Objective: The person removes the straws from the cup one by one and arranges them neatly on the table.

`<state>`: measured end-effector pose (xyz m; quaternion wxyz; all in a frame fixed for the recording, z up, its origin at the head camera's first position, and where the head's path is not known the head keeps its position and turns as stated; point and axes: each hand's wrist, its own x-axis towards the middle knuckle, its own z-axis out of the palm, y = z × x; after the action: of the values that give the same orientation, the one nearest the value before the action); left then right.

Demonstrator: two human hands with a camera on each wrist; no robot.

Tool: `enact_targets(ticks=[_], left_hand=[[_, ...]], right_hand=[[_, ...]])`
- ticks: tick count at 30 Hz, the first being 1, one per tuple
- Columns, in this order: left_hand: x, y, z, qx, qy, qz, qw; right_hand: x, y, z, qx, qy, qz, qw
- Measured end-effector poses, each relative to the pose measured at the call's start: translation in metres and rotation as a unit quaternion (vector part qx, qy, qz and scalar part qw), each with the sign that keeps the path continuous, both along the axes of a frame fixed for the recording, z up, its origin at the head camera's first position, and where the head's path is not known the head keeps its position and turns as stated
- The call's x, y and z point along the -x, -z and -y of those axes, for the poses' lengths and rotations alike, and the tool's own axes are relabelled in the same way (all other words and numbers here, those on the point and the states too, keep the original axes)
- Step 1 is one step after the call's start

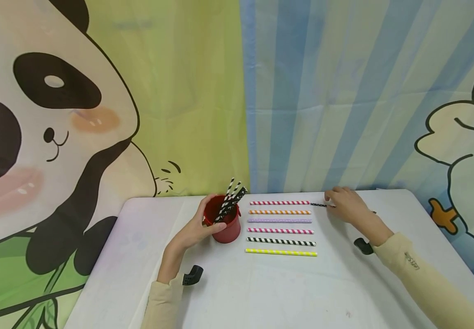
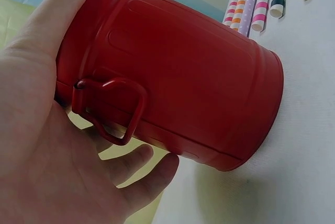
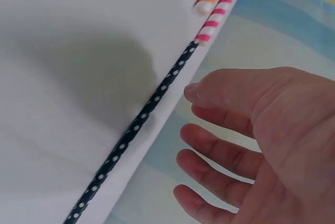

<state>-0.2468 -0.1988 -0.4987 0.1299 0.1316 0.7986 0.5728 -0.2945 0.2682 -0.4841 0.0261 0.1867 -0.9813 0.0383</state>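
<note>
A small red metal bucket [image 1: 227,232] is at the middle of the table, with my left hand [image 1: 196,230] gripping it round the rim and side. Black-and-white striped and dotted paper straws [image 1: 232,201] stick up out of it. In the left wrist view, a red handle loop [image 2: 125,111] shows near my palm. Over at the back right, my right hand [image 1: 349,206] hovers beside a thin black straw with white dots [image 3: 128,137]. Its fingers are loosely bent and hold nothing. The dotted straw lies end to end with a red-striped straw [image 1: 280,202].
Below the red-striped straw lie an orange-striped [image 1: 280,212], a lilac [image 1: 280,220], a pink-striped [image 1: 280,231], a black-striped [image 1: 281,241] and a yellow straw [image 1: 281,252], roughly parallel. A printed cloth [image 1: 196,100] hangs behind the white table [image 1: 278,292].
</note>
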Motion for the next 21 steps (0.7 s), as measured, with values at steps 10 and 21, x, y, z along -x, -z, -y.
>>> enact_targets(ticks=[10, 21], left_hand=[[0.001, 0.001, 0.000, -0.001, 0.000, -0.005, 1.0000], [0.001, 0.002, 0.001, 0.009, -0.002, -0.002, 1.0000]], right_hand=[[-0.009, -0.016, 0.026, 0.075, -0.028, 0.002, 0.997], [-0.022, -0.021, 0.070, 0.256, -0.024, 0.068, 0.964]])
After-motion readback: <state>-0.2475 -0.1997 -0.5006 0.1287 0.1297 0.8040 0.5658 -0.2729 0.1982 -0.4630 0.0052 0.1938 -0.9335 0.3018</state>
